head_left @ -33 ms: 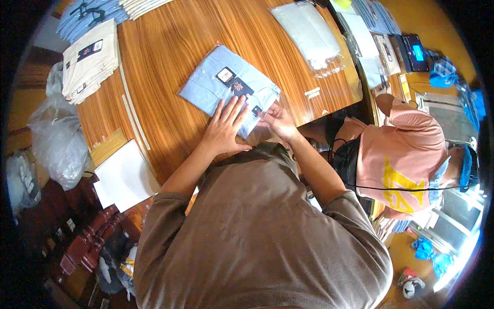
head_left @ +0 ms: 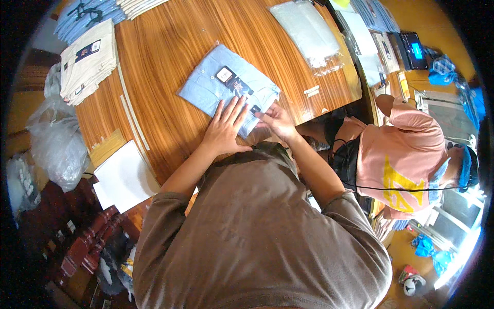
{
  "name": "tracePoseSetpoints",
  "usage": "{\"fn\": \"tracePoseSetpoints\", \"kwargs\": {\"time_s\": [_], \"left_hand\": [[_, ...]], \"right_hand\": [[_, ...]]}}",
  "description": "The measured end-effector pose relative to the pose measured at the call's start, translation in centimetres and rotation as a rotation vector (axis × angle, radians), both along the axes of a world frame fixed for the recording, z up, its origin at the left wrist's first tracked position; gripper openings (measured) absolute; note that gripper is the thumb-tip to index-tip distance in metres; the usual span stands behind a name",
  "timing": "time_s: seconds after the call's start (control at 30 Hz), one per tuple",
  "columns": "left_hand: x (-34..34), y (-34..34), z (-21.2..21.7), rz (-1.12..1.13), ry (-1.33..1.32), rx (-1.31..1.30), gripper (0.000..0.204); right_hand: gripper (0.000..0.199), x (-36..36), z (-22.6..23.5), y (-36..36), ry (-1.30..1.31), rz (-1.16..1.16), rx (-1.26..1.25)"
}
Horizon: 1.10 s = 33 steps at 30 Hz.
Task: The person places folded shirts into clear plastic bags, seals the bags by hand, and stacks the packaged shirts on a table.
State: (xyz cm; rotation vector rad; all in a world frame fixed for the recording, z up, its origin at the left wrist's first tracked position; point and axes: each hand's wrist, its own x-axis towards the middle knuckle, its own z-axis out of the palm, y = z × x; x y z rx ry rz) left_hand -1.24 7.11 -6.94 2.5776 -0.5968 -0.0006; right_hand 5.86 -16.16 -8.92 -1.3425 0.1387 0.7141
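A folded light-blue shirt (head_left: 206, 82) lies in a clear plastic bag (head_left: 271, 94) on the wooden table, set at a slant. A dark hangtag (head_left: 237, 85) with a white label shows on its front. My left hand (head_left: 224, 126) rests flat on the lower part of the package, fingers stretched and slightly apart. Beside it, my right hand (head_left: 278, 122) pinches the near right edge of the bag between thumb and fingers. A small dark label (head_left: 255, 109) shows close to the right thumb.
Folded cream trousers (head_left: 90, 62) and blue garments (head_left: 85, 20) are stacked far left. Clear bags (head_left: 309, 36) lie far right. White paper sheets (head_left: 126, 177) sit at the near left edge. A person in a pink shirt (head_left: 401, 149) is close on the right.
My right thumb has shifted slightly left, toward the small dark label. The hangtag on the shirt sits a little differently. My left hand stays in place.
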Motion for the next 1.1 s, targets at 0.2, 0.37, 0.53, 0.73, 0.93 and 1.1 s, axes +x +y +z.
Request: {"fn": "tracePoseSetpoints", "kwargs": {"time_s": [0.2,0.37,0.53,0.73,0.93,1.1], "left_hand": [[-1.7,-1.9,-0.2,0.040,0.029,0.058,0.124],[-6.2,-4.6,-3.0,0.032,-0.224,0.116,0.051],[-4.2,-1.7,4.0,-0.116,-0.084,-0.413,0.046],[2.9,2.4,15.5,-0.075,0.005,-0.875,0.041],[8.2,3.7,14.7,0.831,-0.281,-1.062,0.073],[8.0,-5.2,4.8,0.924,-0.215,-0.061,0.070]], "right_hand": [[0.035,-2.2,1.1,0.2,0.017,-0.037,0.006],[0.031,-6.1,0.2,-5.8,0.203,0.049,0.007],[0.044,-10.8,0.1,-15.2,-0.104,0.104,-0.618],[0.060,4.5,13.0,-4.2,-1.062,0.082,-0.161],[0.023,11.3,14.8,3.0,-0.738,-0.076,-0.117],[0.027,8.6,1.0,1.8,-0.280,-0.327,0.099]]}}
